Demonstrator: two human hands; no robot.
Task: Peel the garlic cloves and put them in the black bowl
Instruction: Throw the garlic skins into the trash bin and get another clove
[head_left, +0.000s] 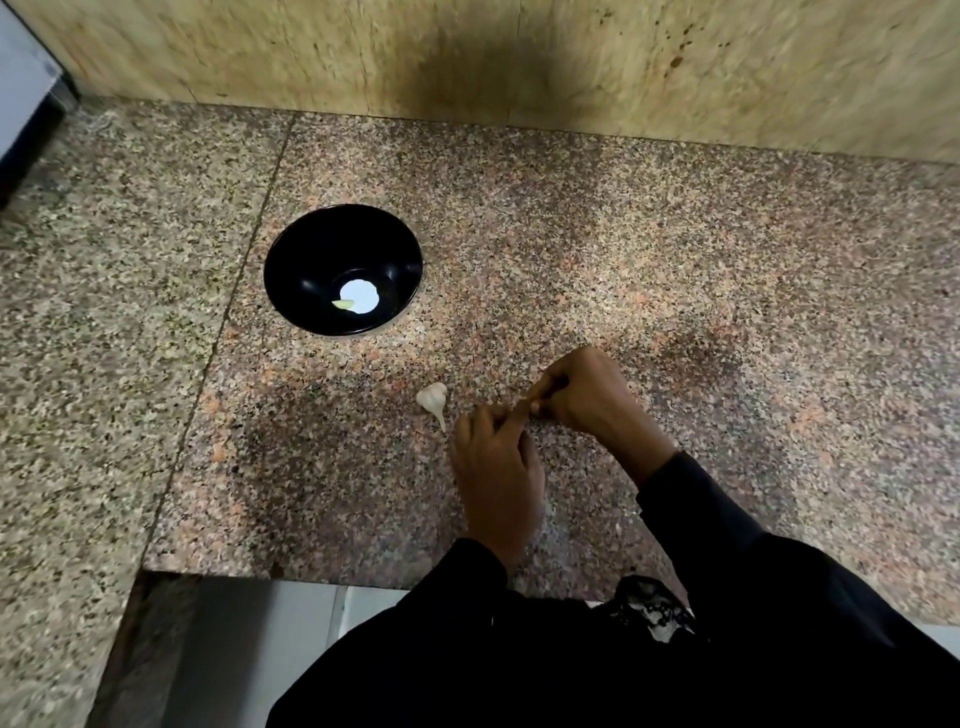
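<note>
Right now the left hand (496, 467) and the right hand (582, 395) meet fingertip to fingertip just above the counter (675, 291), both pinched shut on something small between them. What they pinch is too hidden by the fingers to name for sure; only a thin brownish sliver shows where the tips touch. The right hand is curled into a loose fist with its knuckles up, and the left lies flatter, thumb and forefinger reaching toward it. Both arms wear dark sleeves (701, 509).

Just beside the left hand's fingertips, on the far-left side, a white garlic bulb (432, 399) lies on the speckled stone, its thin stalk pointing toward the person. Well apart from the hands, farther back and to the left, stands the black bowl (291, 291). Inside it rests one pale peeled clove (343, 304), next to a bright round glare on the bowl's bottom.
</note>
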